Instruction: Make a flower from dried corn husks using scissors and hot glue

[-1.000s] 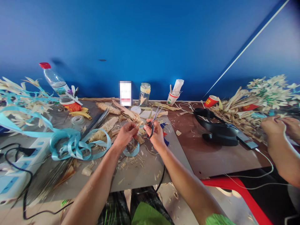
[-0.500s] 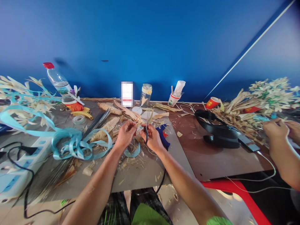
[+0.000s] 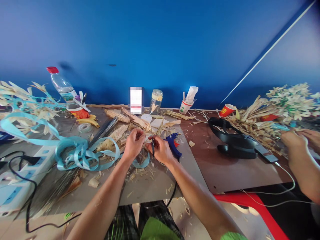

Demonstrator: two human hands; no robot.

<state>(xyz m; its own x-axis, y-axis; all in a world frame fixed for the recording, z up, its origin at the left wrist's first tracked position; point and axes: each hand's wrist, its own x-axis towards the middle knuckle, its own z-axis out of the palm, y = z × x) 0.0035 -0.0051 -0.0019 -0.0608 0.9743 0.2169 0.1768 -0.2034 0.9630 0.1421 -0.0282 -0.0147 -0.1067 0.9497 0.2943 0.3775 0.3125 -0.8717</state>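
Observation:
My left hand (image 3: 134, 143) is closed in a pinch on a small pale strip, which looks like corn husk and is mostly hidden by the fingers. Close beside it, my right hand (image 3: 162, 150) grips a pair of scissors (image 3: 152, 146) by the black handles, blades pointing away from me. To the right of that hand lies a blue glue gun (image 3: 173, 144). Dried husks (image 3: 140, 122) and corn cobs (image 3: 117, 116) lie beyond my left hand, and scraps (image 3: 140, 175) are strewn beneath both. A husk flower (image 3: 154, 107) shows in front of a clear jar (image 3: 157, 96).
Blue ribbon (image 3: 77, 155), thin wires (image 3: 58, 186) and a power strip (image 3: 37, 171) crowd the left side. A tilted bottle (image 3: 62, 87) leans at the back left. On the right are a black headset (image 3: 232, 143), a charging phone (image 3: 266, 152) and another person's hands (image 3: 296, 143).
My right hand has turned the scissors, so the blades now lean slightly left and sit nearer my left hand. The left hand has barely moved.

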